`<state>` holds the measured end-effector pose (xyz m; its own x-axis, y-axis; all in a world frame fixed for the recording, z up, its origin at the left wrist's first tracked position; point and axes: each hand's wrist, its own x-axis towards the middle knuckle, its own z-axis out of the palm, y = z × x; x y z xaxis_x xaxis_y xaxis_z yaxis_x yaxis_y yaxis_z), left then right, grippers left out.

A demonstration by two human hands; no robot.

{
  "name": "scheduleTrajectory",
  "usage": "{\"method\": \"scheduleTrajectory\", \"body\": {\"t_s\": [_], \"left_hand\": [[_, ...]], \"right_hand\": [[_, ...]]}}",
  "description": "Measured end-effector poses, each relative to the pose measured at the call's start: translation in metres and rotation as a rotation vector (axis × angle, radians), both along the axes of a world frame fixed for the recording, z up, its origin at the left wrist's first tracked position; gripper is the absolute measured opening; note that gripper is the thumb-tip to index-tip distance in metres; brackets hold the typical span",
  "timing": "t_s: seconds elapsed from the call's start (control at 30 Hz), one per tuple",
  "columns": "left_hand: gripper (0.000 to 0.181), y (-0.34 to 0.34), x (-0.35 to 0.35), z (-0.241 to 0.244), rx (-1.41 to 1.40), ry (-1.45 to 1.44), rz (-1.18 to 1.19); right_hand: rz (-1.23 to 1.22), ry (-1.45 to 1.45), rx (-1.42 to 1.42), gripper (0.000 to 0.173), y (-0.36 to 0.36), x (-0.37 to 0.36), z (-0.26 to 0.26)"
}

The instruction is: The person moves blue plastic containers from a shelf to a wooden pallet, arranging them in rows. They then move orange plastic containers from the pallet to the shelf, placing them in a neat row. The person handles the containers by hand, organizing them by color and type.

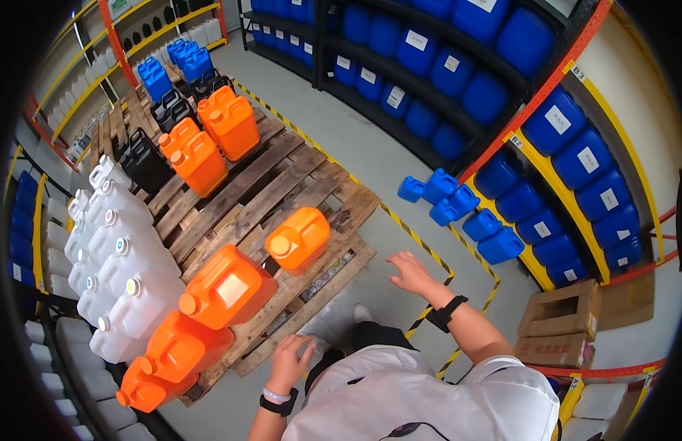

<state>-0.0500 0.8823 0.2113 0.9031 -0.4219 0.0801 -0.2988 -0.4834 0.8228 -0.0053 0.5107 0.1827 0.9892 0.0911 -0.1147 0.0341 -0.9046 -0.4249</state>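
My left hand [290, 359] holds nothing, its fingers apart, beside the near edge of the wooden pallet [247, 220]. My right hand [411, 274] is empty too, fingers spread over the floor off the pallet's right corner. Closest to it on the pallet stands a small orange plastic jerrycan [298, 241] with a screw cap. A larger orange jerrycan [230, 286] stands left of that one. Two more, an orange jerrycan [189, 344] and another orange jerrycan [153, 383], continue the row along the near edge, toward the lower left.
Translucent white jugs [137, 264] fill the pallet's left side. Farther back stand orange jerrycans [230, 127], black jerrycans [145, 160] and blue jerrycans [154, 77]. Several blue cans [443, 184] stand on the floor before the right rack [539, 198]. Cardboard boxes [558, 308] sit right.
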Motion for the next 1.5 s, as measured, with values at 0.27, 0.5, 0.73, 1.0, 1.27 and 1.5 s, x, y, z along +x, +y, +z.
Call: {"method": "scheduleTrajectory", "body": {"t_s": [0.27,0.5,0.73,1.0,1.27,1.5], "left_hand": [[0.015,-0.128,0.016,-0.013,0.076,-0.001,-0.304],[0.020,-0.316,0.039,-0.035,0.046,0.012,-0.493],[0.021,-0.433,0.083,-0.030,0.098,-0.015,-0.621],[0.022,-0.516,0.167,-0.044,0.125,-0.060,-0.691],[0.021,-0.575,0.300,-0.027,0.194,-0.002,-0.603],[0.020,-0.576,0.388,-0.017,0.182,0.024,-0.323]], "right_hand": [[-0.143,0.021,0.122,0.036,-0.120,-0.043,-0.006],[-0.391,0.046,0.096,0.032,-0.295,-0.111,-0.024],[-0.496,0.055,0.156,0.031,-0.387,-0.115,-0.029],[-0.449,0.047,0.273,0.030,-0.444,-0.036,-0.053],[-0.327,0.078,0.168,0.030,-0.528,0.107,-0.061],[-0.194,0.112,0.201,0.031,-0.547,0.267,-0.055]]}}
